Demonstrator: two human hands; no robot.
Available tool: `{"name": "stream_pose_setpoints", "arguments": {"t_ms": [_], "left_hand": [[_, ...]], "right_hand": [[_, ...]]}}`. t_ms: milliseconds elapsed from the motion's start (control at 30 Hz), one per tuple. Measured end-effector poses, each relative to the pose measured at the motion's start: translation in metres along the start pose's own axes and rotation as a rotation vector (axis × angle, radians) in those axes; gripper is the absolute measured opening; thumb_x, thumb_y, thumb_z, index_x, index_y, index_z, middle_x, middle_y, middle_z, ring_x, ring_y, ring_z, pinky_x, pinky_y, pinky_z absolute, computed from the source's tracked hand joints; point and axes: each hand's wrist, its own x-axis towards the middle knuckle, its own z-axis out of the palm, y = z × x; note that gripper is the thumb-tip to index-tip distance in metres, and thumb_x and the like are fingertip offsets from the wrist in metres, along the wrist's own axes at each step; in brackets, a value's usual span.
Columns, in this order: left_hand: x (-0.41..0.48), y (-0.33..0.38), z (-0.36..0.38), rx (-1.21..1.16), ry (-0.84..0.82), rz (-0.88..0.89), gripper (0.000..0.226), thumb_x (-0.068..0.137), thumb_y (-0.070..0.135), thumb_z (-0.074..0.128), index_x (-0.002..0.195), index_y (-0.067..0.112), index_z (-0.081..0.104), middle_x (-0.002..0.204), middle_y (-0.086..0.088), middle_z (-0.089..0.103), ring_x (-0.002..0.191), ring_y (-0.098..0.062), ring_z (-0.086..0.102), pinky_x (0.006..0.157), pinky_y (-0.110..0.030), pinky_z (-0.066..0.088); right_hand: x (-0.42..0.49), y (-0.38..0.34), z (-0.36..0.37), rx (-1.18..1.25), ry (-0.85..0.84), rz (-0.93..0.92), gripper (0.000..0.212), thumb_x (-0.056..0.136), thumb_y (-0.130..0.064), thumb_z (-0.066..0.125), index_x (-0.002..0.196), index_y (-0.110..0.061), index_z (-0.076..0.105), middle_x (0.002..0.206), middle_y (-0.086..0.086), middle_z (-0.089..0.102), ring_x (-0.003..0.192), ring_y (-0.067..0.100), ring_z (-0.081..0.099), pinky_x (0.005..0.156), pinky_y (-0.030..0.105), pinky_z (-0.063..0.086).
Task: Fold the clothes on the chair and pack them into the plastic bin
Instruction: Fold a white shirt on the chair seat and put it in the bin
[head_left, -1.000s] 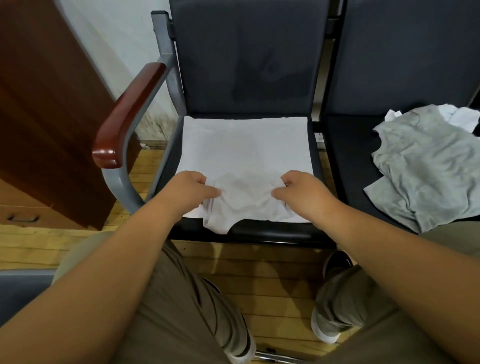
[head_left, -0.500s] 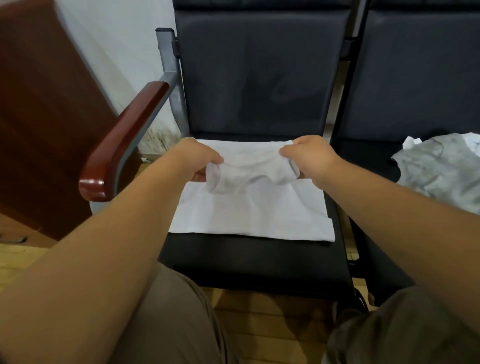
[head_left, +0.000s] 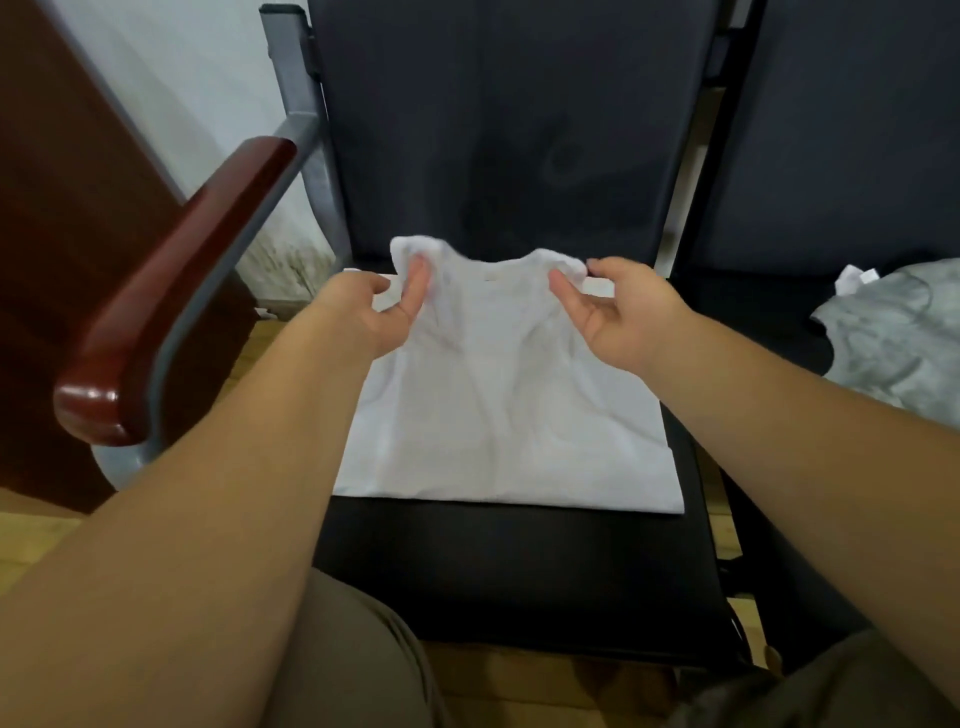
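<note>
Head view: the white garment (head_left: 498, 415) lay on the black chair seat (head_left: 519, 571), covering the rear part of the seat and leaving a bare strip along the seat's front edge; the lower layer lay flat, with its near hem running parallel to the seat's front edge; an upper layer was raised off the lower one toward the rear of the seat, and creases ran down from its two lifted corners.

The left hand (head_left: 376, 317) was positioned above the rear left part of the seat, palm turned partly upward; its thumb and curled fingers pinched the left raised corner of the white garment, and a bunch of cloth stood up just beyond the thumb.

The right hand (head_left: 623, 317) was positioned above the rear right part of the seat, palm turned partly upward; its thumb and forefinger pinched the right raised corner, while the remaining fingers were loosely curled beneath; the garment's raised edge sagged between the two hands.

The backrest (head_left: 509, 130) rose directly behind the seat; a red-brown wooden armrest (head_left: 171, 291) on a grey metal frame ran along the seat's left side; a crumpled grey garment (head_left: 893, 343) lay to the right of the seat, on the neighbouring cushion, well apart from both hands; the person's khaki trousers (head_left: 353, 660) appeared in front of the seat.
</note>
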Motion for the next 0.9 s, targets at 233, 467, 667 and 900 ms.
{"name": "stream_pose_setpoints", "arguments": {"t_ms": [233, 467, 667, 900], "left_hand": [[-0.024, -0.017, 0.001, 0.444, -0.025, 0.061, 0.018, 0.106, 0.001, 0.046, 0.123, -0.004, 0.05, 0.123, -0.027, 0.062, 0.097, -0.039, 0.076, 0.079, -0.048, 0.066], [-0.024, 0.01, -0.035, 1.899, 0.122, 0.391, 0.01, 0.104, 0.015, 0.061, 0.109, 0.008, 0.068, 0.107, -0.007, 0.073, 0.092, -0.021, 0.073, 0.086, -0.04, 0.063], [-0.025, 0.037, -0.089, 2.5, 0.178, 0.229, 0.056, 0.083, 0.031, 0.087, 0.131, 0.014, 0.063, 0.116, -0.006, 0.068, 0.101, -0.027, 0.068, 0.089, -0.043, 0.062], [-0.042, 0.035, -0.103, 2.458, 0.053, 0.232, 0.053, 0.093, 0.031, 0.077, 0.14, 0.014, 0.058, 0.129, -0.004, 0.06, 0.113, -0.026, 0.061, 0.095, -0.039, 0.057]], "right_hand": [[0.004, 0.005, -0.018, -0.54, 0.089, -0.018, 0.024, 0.106, -0.013, 0.053, 0.125, 0.0, 0.059, 0.115, 0.018, 0.075, 0.089, 0.029, 0.081, 0.076, 0.043, 0.066], [-0.02, -0.005, -0.046, -1.906, 0.079, 0.009, 0.015, 0.1, -0.023, 0.063, 0.11, -0.012, 0.065, 0.109, 0.005, 0.072, 0.099, 0.021, 0.072, 0.085, 0.037, 0.064], [-0.033, 0.015, -0.078, -2.296, -0.099, -0.046, 0.023, 0.091, -0.029, 0.069, 0.107, -0.012, 0.064, 0.102, 0.003, 0.065, 0.09, 0.022, 0.064, 0.071, 0.031, 0.052], [-0.046, 0.023, -0.079, -2.213, -0.039, -0.19, 0.021, 0.093, -0.022, 0.062, 0.076, -0.013, 0.053, 0.078, 0.002, 0.055, 0.069, 0.017, 0.053, 0.056, 0.027, 0.039]]}}
